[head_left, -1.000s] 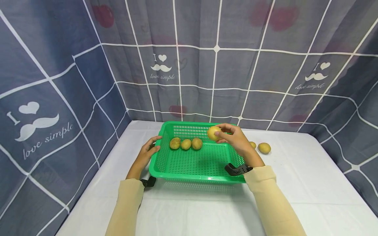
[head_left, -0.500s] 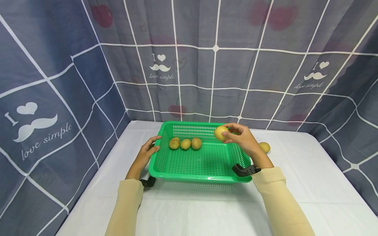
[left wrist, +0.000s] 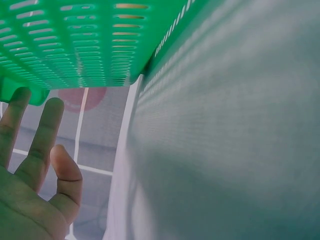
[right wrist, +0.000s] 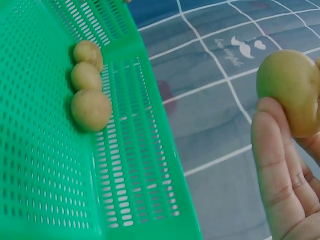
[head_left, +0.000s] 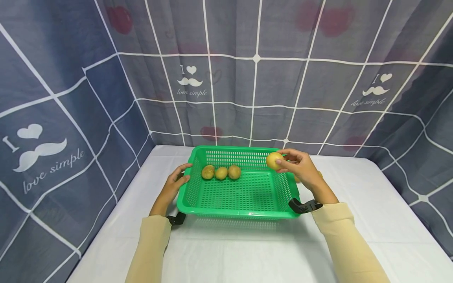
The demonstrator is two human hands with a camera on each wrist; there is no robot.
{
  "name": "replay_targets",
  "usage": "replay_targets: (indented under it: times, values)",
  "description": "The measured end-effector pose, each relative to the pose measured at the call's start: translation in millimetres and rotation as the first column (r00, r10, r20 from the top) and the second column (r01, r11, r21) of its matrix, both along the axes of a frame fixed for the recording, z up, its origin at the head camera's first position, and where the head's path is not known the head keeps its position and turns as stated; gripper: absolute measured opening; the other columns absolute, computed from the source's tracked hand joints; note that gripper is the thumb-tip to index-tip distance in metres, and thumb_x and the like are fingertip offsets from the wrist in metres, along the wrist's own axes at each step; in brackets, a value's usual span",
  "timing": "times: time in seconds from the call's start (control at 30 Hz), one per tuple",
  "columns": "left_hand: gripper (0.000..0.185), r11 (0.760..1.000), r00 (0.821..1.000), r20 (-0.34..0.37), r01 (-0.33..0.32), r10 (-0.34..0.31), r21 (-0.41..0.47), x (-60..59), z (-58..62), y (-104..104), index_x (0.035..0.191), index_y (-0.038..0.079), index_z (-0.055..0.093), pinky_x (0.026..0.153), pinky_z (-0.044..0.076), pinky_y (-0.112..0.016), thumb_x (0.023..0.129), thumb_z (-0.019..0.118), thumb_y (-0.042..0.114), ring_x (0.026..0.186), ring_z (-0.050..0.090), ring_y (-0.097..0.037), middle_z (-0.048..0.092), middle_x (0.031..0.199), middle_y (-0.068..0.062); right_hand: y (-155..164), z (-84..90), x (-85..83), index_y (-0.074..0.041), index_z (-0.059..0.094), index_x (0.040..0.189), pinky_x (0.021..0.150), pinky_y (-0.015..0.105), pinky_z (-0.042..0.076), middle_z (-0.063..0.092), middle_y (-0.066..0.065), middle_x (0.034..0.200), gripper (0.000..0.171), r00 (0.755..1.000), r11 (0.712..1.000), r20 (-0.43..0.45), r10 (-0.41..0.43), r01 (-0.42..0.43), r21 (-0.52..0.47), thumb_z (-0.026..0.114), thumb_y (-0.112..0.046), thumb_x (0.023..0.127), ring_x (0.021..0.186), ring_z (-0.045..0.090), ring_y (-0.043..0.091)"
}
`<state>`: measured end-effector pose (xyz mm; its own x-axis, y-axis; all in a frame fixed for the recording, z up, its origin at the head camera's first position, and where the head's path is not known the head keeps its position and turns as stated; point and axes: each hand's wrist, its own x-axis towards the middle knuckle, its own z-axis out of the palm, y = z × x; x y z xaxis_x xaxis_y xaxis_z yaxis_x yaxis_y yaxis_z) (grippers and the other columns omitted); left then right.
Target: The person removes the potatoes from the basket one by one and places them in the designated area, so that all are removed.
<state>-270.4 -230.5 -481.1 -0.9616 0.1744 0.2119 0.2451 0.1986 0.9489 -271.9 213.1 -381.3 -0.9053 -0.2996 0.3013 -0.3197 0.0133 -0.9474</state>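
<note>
My right hand (head_left: 301, 167) pinches a yellow potato (head_left: 274, 161) between thumb and fingers, above the right back corner of a green plastic basket (head_left: 240, 214). The same potato (right wrist: 287, 92) shows large in the right wrist view. At the basket's left rim rests my left hand (head_left: 174, 184); the left wrist view shows its fingers (left wrist: 42, 135) nearly straight, tips right at the green rim. Inside the basket, three potatoes stand in a row along the back left: one at the left (head_left: 208, 172), one in the middle (head_left: 221, 173) and one at the right (head_left: 234, 172).
Right of the basket, a potato (head_left: 297, 179) peeks out partly behind my right hand, and a sliver of another yellow shape (head_left: 320, 174) shows beside the wrist. A white cloth (head_left: 247, 251) covers the table. A grey checked curtain (head_left: 233, 82) hangs along the back and sides.
My right hand, still holding the potato, has moved rightward from over the basket toward its right end. My left hand stays at the left rim. The basket potatoes keep their places.
</note>
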Motion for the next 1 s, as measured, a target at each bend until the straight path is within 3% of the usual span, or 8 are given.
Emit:
replay_targets:
  times: [0.23, 0.43, 0.63, 0.77, 1.0]
  values:
    - [0.051, 1.000, 1.000, 0.001, 0.003, -0.003, -0.002, 0.3, -0.4, 0.3, 0.161, 0.000, 0.044, 0.114, 0.040, -0.042, 0.111, 0.051, 0.012, 0.152, 0.038, -0.045, 0.032, 0.173, -0.023, 14.8, -7.2, 1.3, 0.002, 0.073, 0.121, 0.075, 0.033, 0.065, 0.076, 0.002, 0.098, 0.021, 1.000, 0.999, -0.010, -0.028, 0.027, -0.033, 0.070, 0.007, 0.100, 0.077, 0.078, 0.017]
    - [0.051, 1.000, 1.000, -0.005, 0.006, -0.006, 0.011, 1.4, 0.5, 0.2, 0.160, -0.002, 0.045, 0.107, 0.044, -0.025, 0.111, 0.051, 0.012, 0.150, 0.040, -0.045, 0.033, 0.172, -0.024, 28.0, -11.1, 1.7, -0.006, 0.075, 0.117, 0.074, 0.034, 0.065, 0.076, 0.003, 0.098, 0.021, 0.999, 0.997, -0.005, -0.054, 0.053, -0.059, 0.072, 0.005, 0.100, 0.077, 0.079, 0.016]
    - [0.051, 1.000, 1.000, -0.001, -0.004, 0.004, 0.018, 0.4, -0.5, -0.2, 0.160, -0.002, 0.045, 0.104, 0.043, -0.019, 0.110, 0.052, 0.010, 0.150, 0.040, -0.043, 0.034, 0.171, -0.023, 38.0, -11.8, 2.9, -0.001, 0.075, 0.116, 0.072, 0.032, 0.065, 0.075, 0.005, 0.098, 0.018, 0.998, 0.993, 0.000, -0.068, 0.068, -0.094, 0.072, 0.006, 0.100, 0.076, 0.079, 0.017]
    - [0.051, 1.000, 1.000, 0.016, -0.017, 0.016, 0.016, 0.1, -0.3, -0.1, 0.159, -0.001, 0.046, 0.109, 0.042, -0.027, 0.110, 0.052, 0.010, 0.150, 0.040, -0.040, 0.035, 0.171, -0.022, 46.0, -14.0, 4.2, -0.003, 0.076, 0.116, 0.072, 0.030, 0.065, 0.074, 0.004, 0.097, 0.018, 0.996, 0.993, 0.025, -0.089, 0.091, -0.075, 0.073, 0.004, 0.100, 0.076, 0.079, 0.017]
    - [0.051, 1.000, 1.000, 0.031, -0.004, 0.004, 0.019, 1.6, 2.3, 0.2, 0.159, -0.001, 0.045, 0.121, 0.033, -0.059, 0.111, 0.052, 0.012, 0.154, 0.035, -0.046, 0.032, 0.172, -0.023, 58.8, -18.7, 4.0, -0.019, 0.077, 0.110, 0.070, 0.025, 0.063, 0.075, -0.001, 0.095, 0.026, 0.989, 0.990, 0.051, -0.139, 0.140, -0.013, 0.072, 0.004, 0.100, 0.074, 0.078, 0.014]
